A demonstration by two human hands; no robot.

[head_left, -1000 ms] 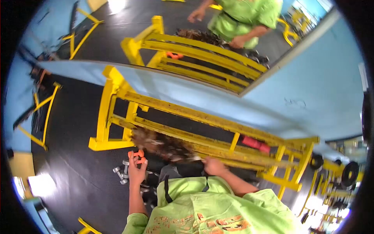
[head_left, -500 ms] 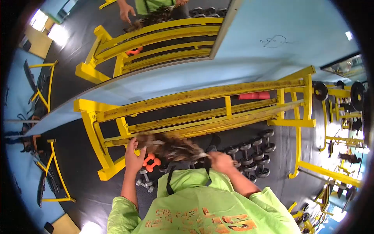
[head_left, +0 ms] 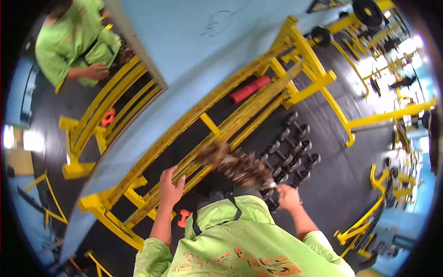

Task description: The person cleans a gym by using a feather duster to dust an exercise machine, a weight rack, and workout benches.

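Note:
My right hand (head_left: 289,197) is closed round the handle of a brown feather duster (head_left: 237,166). The duster points up and left from the hand, its feathers blurred over the lower rails of a yellow metal rack (head_left: 210,123). On the left, my left hand (head_left: 170,187) holds nothing, its thumb and fingers apart. It is in front of the rack's lower rails; whether it touches them I cannot tell. An orange dumbbell (head_left: 184,218) lies on the floor just below that hand.
Several dark dumbbells (head_left: 287,159) stand in rows on the black floor right of the duster. A red roller (head_left: 250,89) lies behind the rack's rails. A mirror on the blue wall (head_left: 194,51) reflects a person in green. Yellow gym machines stand at the right.
The view has turned, so the rack now slants up to the right. The duster has moved away from my left hand, toward the middle of the rack, still in my right hand.

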